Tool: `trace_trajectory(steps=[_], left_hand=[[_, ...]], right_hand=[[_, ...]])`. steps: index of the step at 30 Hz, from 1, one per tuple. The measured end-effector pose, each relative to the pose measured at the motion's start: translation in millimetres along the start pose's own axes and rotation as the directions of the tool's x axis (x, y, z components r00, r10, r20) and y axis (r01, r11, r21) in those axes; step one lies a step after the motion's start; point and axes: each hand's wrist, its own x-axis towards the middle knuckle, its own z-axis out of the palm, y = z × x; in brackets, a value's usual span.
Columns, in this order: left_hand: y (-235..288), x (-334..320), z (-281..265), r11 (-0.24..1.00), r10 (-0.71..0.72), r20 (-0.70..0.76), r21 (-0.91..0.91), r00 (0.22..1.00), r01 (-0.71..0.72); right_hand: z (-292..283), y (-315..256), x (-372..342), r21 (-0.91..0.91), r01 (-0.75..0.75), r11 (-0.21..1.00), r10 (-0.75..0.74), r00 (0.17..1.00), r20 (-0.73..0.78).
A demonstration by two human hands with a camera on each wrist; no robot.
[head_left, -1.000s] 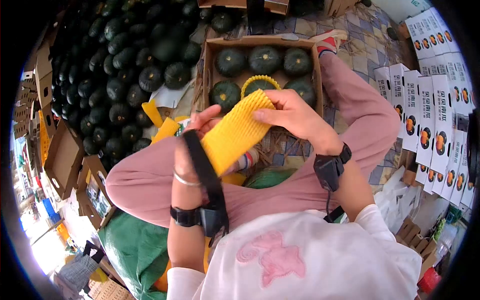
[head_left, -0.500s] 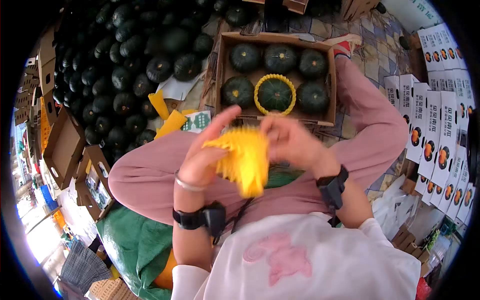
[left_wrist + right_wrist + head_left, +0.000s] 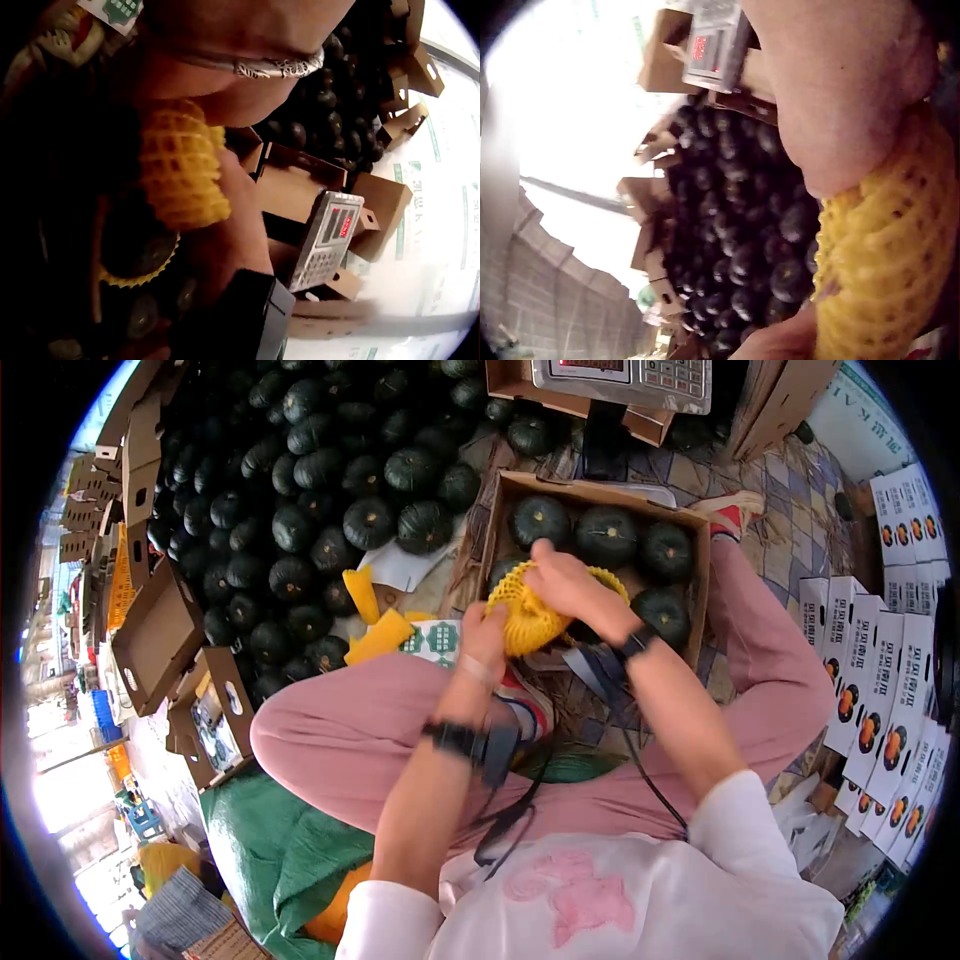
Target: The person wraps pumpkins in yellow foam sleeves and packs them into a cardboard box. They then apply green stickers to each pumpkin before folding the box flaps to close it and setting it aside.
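A yellow foam net sleeve (image 3: 532, 622) is spread wide over the near left part of the cardboard box (image 3: 600, 485). My left hand (image 3: 484, 638) grips its left edge, while my right hand (image 3: 572, 588) holds its upper side with the fingers over the rim. In the right wrist view the foam net (image 3: 892, 255) bulges roundly; I cannot tell whether a pumpkin is inside it. Dark green pumpkins such as this one (image 3: 606, 534) sit in the box. Beside the net, a pumpkin (image 3: 142, 244) wears a yellow foam ring (image 3: 139, 282), mostly hidden by my right hand in the head view.
A large heap of dark pumpkins (image 3: 290, 525) spreads at the left. More yellow foam sleeves (image 3: 380, 638) lie by my left knee next to a printed white card (image 3: 432, 640). Beyond the box stands a digital scale (image 3: 660, 385). Stacked white printed cartons (image 3: 890, 690) line the right.
Both hands have moved forward from my lap to the box with the foam net. The net, long and then bunched before, is now stretched wide. The head view has shifted, bringing the scale in.
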Motion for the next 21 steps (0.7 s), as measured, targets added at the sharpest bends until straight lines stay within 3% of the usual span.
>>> trace_trajectory(steps=[1,2,3,4,6,7,8,10,11,12,14,16,17,18,20,21], left_hand=[[13.7,-30.5,-4.5,0.994,0.012,0.003,-0.107,1.000,-0.011],[42.4,-59.9,-2.2,0.977,0.015,0.010,-0.211,1.000,-0.013],[62.7,-72.8,0.2,0.947,0.071,0.119,-0.319,0.990,-0.030],[74.3,-86.9,1.1,0.902,0.124,0.206,-0.431,0.971,-0.023],[86.1,-92.7,12.5,0.882,0.087,0.337,-0.464,0.937,0.085],[83.4,-88.4,15.0,0.886,0.041,0.352,-0.446,0.935,0.129],[79.1,-80.6,11.8,0.886,0.026,0.368,-0.440,0.929,0.149],[71.5,-77.3,4.3,0.884,-0.024,0.391,-0.421,0.920,0.202],[74.7,-87.7,4.6,0.867,-0.057,0.452,-0.420,0.890,0.269],[87.2,-104.9,15.4,0.898,-0.039,0.408,-0.386,0.912,0.211],[96.5,-132.4,20.1,0.831,-0.113,0.492,-0.430,0.863,0.353],[85.6,-145.9,14.0,0.740,-0.205,0.605,-0.419,0.769,0.526],[69.7,-150.9,6.5,0.688,-0.209,0.589,-0.479,0.781,0.545],[53.8,-156.1,-1.0,0.632,-0.213,0.573,-0.537,0.792,0.559],[60.1,-169.4,-6.3,0.695,-0.179,0.576,-0.500,0.798,0.517],[61.4,-176.4,-9.5,0.718,-0.187,0.578,-0.471,0.795,0.512]], right_hand=[[-23.8,-24.4,-21.2,0.045,-0.065,0.997,0.068,0.996,-0.062],[-48.9,-49.9,-44.5,0.025,-0.100,0.995,0.101,0.995,-0.025],[-52.9,-60.3,-73.0,0.161,-0.012,0.987,0.019,0.999,-0.039],[-51.6,-76.4,-98.7,0.189,-0.056,0.980,0.060,0.998,-0.012],[-45.9,-87.8,-123.4,0.109,0.043,0.993,-0.026,0.988,-0.151],[-49.2,-85.0,-121.3,0.097,0.020,0.995,0.000,0.979,-0.202],[-47.1,-74.8,-113.5,0.129,0.140,0.982,-0.092,0.943,-0.320],[-70.9,-80.7,-107.7,0.325,-0.046,0.945,0.098,0.984,-0.147],[-65.9,-66.4,-105.9,0.407,0.055,0.912,0.025,0.982,-0.189],[-57.4,-53.3,-106.5,0.633,0.039,0.773,0.043,0.993,-0.114],[-51.6,-64.6,-112.5,0.946,-0.144,0.289,0.200,0.976,0.088],[-52.5,-74.1,-122.0,0.964,-0.195,0.179,0.209,0.965,0.156],[-52.3,-79.3,-125.0,0.966,-0.224,0.126,0.201,0.960,0.196],[-49.3,-77.4,-130.4,0.917,-0.201,0.346,0.155,0.976,0.155],[-49.9,-82.7,-149.8,0.854,-0.142,0.500,0.132,0.987,0.086],[-62.9,-85.2,-159.2,0.796,-0.237,0.557,0.101,0.971,0.219]])
